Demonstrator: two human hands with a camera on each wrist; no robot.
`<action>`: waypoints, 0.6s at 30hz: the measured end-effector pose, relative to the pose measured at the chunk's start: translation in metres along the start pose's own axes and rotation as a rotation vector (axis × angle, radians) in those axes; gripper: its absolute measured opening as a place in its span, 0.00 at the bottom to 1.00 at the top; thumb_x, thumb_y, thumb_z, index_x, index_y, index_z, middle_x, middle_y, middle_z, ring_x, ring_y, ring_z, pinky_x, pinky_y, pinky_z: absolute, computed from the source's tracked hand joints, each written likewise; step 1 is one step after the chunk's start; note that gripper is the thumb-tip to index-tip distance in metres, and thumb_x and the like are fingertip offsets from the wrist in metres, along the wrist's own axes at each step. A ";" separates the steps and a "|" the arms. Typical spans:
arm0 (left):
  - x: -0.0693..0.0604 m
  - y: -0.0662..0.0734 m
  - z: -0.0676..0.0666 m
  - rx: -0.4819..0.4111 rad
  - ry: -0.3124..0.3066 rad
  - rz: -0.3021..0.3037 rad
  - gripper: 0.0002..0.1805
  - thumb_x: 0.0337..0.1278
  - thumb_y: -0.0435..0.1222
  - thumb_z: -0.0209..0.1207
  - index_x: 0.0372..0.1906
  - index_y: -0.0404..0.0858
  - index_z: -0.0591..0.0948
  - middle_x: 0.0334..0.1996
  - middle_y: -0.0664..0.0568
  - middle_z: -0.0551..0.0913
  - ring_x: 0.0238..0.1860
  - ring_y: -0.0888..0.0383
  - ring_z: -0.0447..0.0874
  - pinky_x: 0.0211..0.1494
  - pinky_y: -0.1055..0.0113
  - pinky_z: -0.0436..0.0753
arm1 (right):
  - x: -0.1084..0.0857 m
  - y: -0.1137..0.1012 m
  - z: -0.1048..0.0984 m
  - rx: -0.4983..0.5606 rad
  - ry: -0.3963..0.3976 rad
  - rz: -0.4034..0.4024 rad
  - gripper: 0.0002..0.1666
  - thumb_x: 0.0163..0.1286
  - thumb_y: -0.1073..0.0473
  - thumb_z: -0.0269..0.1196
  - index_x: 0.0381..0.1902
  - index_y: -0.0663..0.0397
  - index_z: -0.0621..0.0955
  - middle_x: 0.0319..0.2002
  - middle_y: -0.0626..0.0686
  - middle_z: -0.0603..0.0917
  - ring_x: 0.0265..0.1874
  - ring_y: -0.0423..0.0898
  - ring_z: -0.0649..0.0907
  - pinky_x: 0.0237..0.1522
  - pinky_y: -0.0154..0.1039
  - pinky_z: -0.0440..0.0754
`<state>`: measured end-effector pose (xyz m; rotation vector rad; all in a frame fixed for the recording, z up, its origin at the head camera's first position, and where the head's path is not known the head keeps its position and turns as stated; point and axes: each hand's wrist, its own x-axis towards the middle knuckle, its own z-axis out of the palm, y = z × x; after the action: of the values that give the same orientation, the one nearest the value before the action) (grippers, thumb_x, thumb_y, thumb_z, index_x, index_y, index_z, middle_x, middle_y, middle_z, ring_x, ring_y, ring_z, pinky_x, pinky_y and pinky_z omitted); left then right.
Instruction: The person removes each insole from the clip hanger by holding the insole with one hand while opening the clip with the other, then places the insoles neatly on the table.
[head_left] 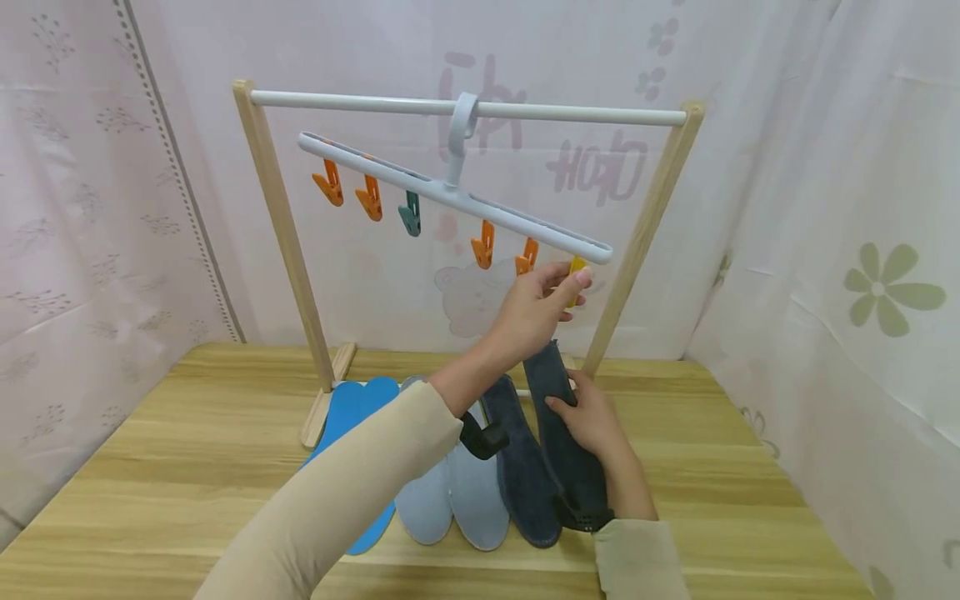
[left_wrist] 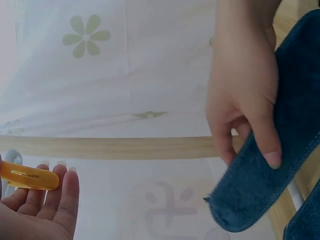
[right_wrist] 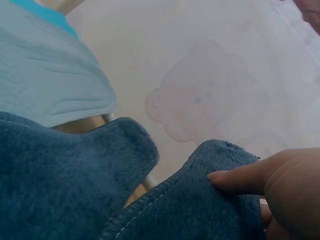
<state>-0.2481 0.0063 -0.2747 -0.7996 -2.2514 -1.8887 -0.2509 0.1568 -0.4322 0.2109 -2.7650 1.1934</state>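
My left hand (head_left: 534, 308) pinches a yellow clip (head_left: 576, 265) at the low right end of a white clip hanger (head_left: 408, 180). In the left wrist view, that clip (left_wrist: 37, 177) lies between the thumb and fingers. Below it, my right hand (head_left: 592, 417) grips a dark blue fuzzy insole (head_left: 551, 387), thumb on its face, its upper end raised off the table. The right wrist view has the thumb pressed on this insole (right_wrist: 200, 200). A gap separates the insole's tip from the clip. A second dark insole (head_left: 517, 458) lies alongside.
Two light grey insoles (head_left: 476, 500) and blue insoles (head_left: 348, 417) lie to the left on the wooden table (head_left: 187, 467). The hanger hooks over a white rod (head_left: 360, 102) between wooden posts (head_left: 281, 225). Orange clips (head_left: 483, 246) and a green clip (head_left: 410, 214) hang from it.
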 end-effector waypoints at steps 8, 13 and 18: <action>-0.003 0.004 0.005 0.001 -0.026 0.003 0.24 0.76 0.47 0.53 0.66 0.36 0.77 0.58 0.46 0.85 0.55 0.54 0.86 0.53 0.68 0.87 | 0.002 0.003 0.010 -0.053 -0.035 0.052 0.38 0.73 0.58 0.62 0.75 0.66 0.62 0.62 0.72 0.77 0.59 0.67 0.80 0.58 0.63 0.78; -0.007 0.005 0.005 0.004 -0.044 -0.002 0.26 0.77 0.47 0.51 0.69 0.37 0.74 0.61 0.45 0.83 0.58 0.52 0.84 0.53 0.68 0.86 | 0.003 0.006 0.014 -0.057 -0.037 0.064 0.38 0.73 0.58 0.61 0.75 0.66 0.61 0.63 0.73 0.76 0.61 0.69 0.79 0.59 0.63 0.77; -0.012 0.006 0.002 0.030 -0.079 0.002 0.27 0.79 0.47 0.49 0.72 0.37 0.70 0.63 0.45 0.80 0.60 0.52 0.83 0.54 0.67 0.86 | 0.004 0.006 0.017 -0.085 -0.034 0.077 0.38 0.73 0.59 0.61 0.75 0.67 0.61 0.65 0.74 0.74 0.64 0.71 0.76 0.63 0.65 0.75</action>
<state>-0.2352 0.0048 -0.2748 -0.8871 -2.3176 -1.8496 -0.2568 0.1484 -0.4472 0.1181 -2.8708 1.0964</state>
